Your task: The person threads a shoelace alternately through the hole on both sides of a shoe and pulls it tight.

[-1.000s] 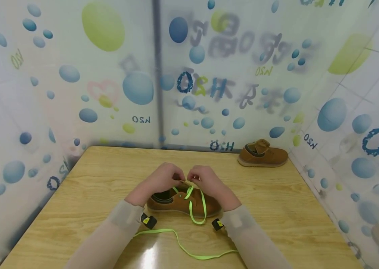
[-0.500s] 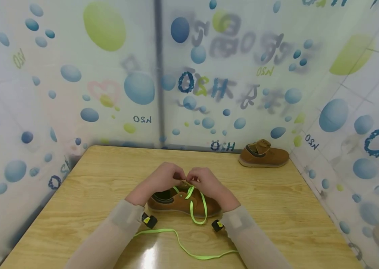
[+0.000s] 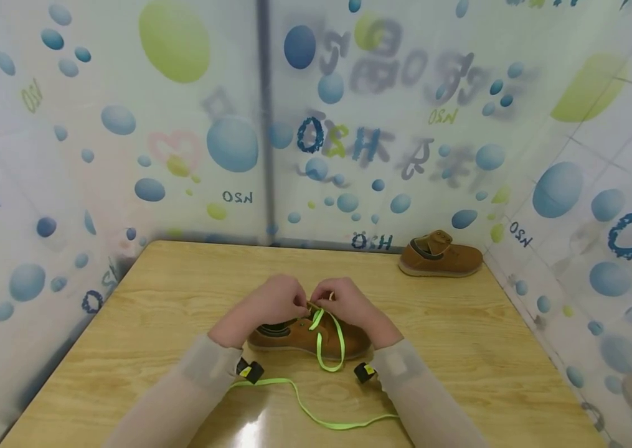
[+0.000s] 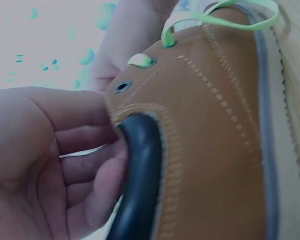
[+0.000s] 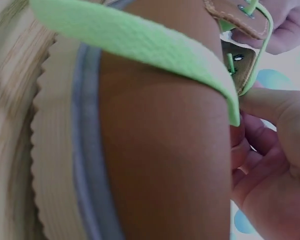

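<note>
A brown lace-up shoe [image 3: 287,342] stands at mid-table, with a bright green shoelace [image 3: 331,367] through some eyelets and looped over its side. My left hand [image 3: 275,306] is over the shoe's opening, fingers curled and seeming to pinch the shoelace. In the left wrist view, its fingertips are partly hidden behind the dark padded collar [image 4: 142,150], near a bare eyelet [image 4: 122,87]. From the toe side my right hand [image 3: 346,303] pinches the far eyelet flap [image 5: 244,62], thumb beside the shoelace [image 5: 190,60]. Its other fingers are curled behind the shoe.
A second brown shoe [image 3: 441,258], with no lace visible in it, stands at the back right of the wooden table [image 3: 181,280]. Another stretch of green lace [image 3: 344,426] lies across the front of the table, under the forearms. Patterned curtains [image 3: 209,124] enclose the table.
My left hand has shifted slightly down and right, over the shoe's opening. The bit of lace once visible beneath it is now hidden. My right hand stays almost still.
</note>
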`<state>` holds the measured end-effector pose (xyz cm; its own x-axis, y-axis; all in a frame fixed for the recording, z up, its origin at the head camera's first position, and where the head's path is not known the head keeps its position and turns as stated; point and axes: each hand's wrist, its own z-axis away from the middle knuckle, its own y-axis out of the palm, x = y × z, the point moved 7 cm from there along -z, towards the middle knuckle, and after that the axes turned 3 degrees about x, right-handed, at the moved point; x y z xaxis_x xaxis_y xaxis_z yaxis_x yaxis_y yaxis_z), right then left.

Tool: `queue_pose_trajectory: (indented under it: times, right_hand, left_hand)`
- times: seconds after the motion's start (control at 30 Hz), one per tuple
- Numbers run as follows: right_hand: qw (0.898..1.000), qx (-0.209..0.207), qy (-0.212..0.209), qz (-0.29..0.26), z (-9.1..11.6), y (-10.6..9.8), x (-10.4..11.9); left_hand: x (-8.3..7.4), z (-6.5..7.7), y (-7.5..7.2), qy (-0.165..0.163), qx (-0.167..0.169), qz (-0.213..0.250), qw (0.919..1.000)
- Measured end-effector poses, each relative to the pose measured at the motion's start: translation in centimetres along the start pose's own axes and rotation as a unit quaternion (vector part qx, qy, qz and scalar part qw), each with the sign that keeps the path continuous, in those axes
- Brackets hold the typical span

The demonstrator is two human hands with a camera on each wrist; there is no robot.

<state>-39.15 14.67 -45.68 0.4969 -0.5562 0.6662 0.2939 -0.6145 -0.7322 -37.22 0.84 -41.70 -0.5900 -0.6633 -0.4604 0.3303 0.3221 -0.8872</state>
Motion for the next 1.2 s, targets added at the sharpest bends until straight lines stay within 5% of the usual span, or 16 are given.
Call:
queue_pose_trajectory:
  times: [0.13, 0.5, 0.83, 1.2]
  right_hand:
    - [1.000, 0.005, 0.006, -0.011, 0.0, -0.1, 0.0]
    - [0.999, -0.001, 0.015, -0.037, 0.1, 0.0, -0.4]
    - [0.999, 0.001, 0.017, -0.048, 0.2, -0.2, -0.6]
    - [0.998, -0.028, 0.037, -0.037, 0.4, -1.2, -0.6]
  left_hand:
    - [-0.1, -0.2, 0.5, -0.012, 0.003, 0.017, 0.9998]
    - [-0.1, -0.4, 0.5, -0.062, -0.065, 0.007, 0.9959]
    - [0.0, -0.3, 0.6, -0.063, -0.082, -0.010, 0.9946]
    - [-0.3, 1.0, -1.8, -0.072, -0.097, -0.008, 0.9927]
